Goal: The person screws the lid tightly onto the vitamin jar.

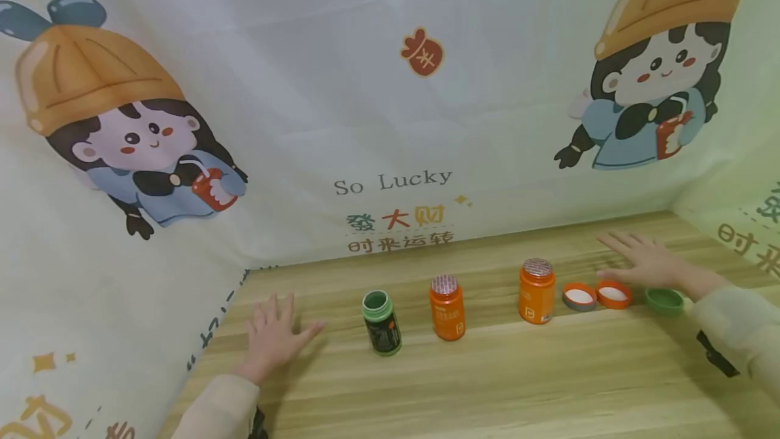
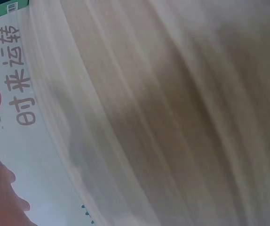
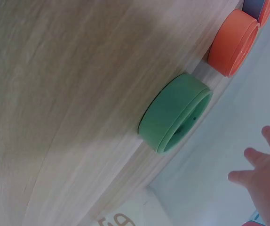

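Observation:
In the head view my left hand (image 1: 274,334) has its fingers spread, left of an uncapped green jar (image 1: 384,327) with a dark label. Two orange jars, one in the middle (image 1: 447,314) and one farther right (image 1: 537,297), stand upright with patterned silvery seals over their mouths. My right hand (image 1: 648,264), fingers spread and holding nothing, is over the lids' area. Near it lie a green lid (image 3: 165,113), an orange lid (image 3: 226,40) and a grey lid with an orange rim (image 1: 579,298), hollow sides up.
All the jars and lids are on a wood-grain tabletop (image 1: 487,385). A pale printed cloth (image 1: 305,87) with cartoon figures and lettering hangs behind the table and along both sides. Dark straps show at both sleeves.

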`<state>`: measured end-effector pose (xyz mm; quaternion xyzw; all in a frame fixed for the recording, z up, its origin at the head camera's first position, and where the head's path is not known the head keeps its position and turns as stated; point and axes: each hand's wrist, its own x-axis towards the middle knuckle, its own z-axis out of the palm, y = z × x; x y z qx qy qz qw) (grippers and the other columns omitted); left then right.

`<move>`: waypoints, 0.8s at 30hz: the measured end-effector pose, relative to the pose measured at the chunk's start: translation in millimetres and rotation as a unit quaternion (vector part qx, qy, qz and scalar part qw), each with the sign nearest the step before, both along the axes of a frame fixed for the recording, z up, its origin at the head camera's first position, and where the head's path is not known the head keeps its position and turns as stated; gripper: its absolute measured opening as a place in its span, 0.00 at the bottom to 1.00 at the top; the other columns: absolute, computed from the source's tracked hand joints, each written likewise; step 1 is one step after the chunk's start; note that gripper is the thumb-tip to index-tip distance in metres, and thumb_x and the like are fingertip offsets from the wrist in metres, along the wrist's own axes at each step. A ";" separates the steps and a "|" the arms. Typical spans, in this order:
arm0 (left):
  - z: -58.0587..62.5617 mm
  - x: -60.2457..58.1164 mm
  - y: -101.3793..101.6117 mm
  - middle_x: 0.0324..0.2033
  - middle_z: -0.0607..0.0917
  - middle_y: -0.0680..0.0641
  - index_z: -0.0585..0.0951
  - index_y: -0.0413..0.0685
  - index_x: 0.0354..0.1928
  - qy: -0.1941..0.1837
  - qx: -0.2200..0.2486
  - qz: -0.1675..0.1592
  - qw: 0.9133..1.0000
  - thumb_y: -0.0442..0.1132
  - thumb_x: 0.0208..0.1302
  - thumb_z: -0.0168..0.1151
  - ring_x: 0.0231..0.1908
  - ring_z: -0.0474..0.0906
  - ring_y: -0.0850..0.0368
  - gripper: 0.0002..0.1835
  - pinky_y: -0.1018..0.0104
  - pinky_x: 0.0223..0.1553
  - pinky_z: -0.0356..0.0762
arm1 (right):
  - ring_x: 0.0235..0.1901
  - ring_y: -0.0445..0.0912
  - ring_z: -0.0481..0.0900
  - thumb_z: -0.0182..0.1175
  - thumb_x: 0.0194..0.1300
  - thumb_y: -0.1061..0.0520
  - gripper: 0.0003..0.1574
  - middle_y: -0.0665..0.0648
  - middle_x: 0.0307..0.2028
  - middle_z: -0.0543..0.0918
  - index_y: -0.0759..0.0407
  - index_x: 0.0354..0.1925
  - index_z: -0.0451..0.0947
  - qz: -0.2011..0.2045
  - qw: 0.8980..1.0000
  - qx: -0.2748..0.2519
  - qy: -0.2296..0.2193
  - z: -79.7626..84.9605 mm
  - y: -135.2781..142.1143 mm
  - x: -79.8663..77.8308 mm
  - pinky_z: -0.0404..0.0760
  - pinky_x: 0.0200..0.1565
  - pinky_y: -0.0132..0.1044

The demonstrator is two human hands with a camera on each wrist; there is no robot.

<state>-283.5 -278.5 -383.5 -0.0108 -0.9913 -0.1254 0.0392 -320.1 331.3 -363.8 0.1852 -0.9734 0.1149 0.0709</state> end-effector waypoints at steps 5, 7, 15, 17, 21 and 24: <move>1.9 1.4 2.9 0.66 0.37 0.26 0.43 0.36 0.69 0.009 0.009 -0.014 1.000 0.68 0.58 0.47 0.62 0.28 0.22 0.52 0.30 0.58 0.30 | 0.58 0.74 0.54 0.59 0.57 0.41 0.46 0.77 0.61 0.58 0.70 0.62 0.58 0.029 0.999 -0.034 -0.011 2.5 -3.0 0.2 0.53 0.53 0.71; 2.4 1.8 4.5 0.66 0.40 0.26 0.44 0.34 0.69 0.021 0.017 -0.026 0.999 0.65 0.59 0.49 0.63 0.33 0.22 0.51 0.31 0.59 0.35 | 0.58 0.73 0.56 0.59 0.57 0.43 0.46 0.78 0.61 0.58 0.71 0.62 0.59 0.044 0.997 -0.052 -0.023 3.4 -4.5 0.3 0.54 0.53 0.70; 3.1 2.8 14.0 0.65 0.53 0.27 0.49 0.28 0.66 0.063 0.077 -0.075 0.992 0.52 0.60 0.58 0.64 0.49 0.31 0.45 0.41 0.63 0.48 | 0.58 0.72 0.58 0.60 0.57 0.45 0.47 0.78 0.60 0.60 0.73 0.62 0.57 0.060 0.993 -0.077 -0.064 1.2 -6.2 3.1 0.60 0.53 0.67; 3.3 4.0 18.6 0.65 0.54 0.28 0.50 0.29 0.66 0.055 0.096 -0.089 0.990 0.51 0.59 0.59 0.64 0.51 0.32 0.45 0.42 0.63 0.50 | 0.58 0.72 0.59 0.61 0.57 0.44 0.47 0.78 0.60 0.61 0.73 0.62 0.58 0.058 0.993 -0.077 -0.071 -0.1 -6.1 4.2 0.60 0.53 0.66; 4.6 9.1 32.1 0.64 0.58 0.30 0.51 0.33 0.68 0.030 0.138 -0.101 0.985 0.51 0.55 0.63 0.63 0.55 0.33 0.48 0.41 0.61 0.53 | 0.57 0.72 0.59 0.61 0.56 0.43 0.48 0.78 0.59 0.63 0.74 0.62 0.58 0.063 0.992 -0.079 -0.079 -1.9 -5.5 6.2 0.61 0.53 0.66; 5.9 14.0 44.3 0.64 0.60 0.32 0.51 0.37 0.69 0.015 0.174 -0.102 0.979 0.52 0.52 0.66 0.62 0.56 0.33 0.49 0.40 0.60 0.54 | 0.57 0.73 0.58 0.63 0.55 0.45 0.48 0.79 0.59 0.62 0.75 0.61 0.58 0.071 0.990 -0.089 -0.088 -4.3 -0.5 6.9 0.61 0.52 0.66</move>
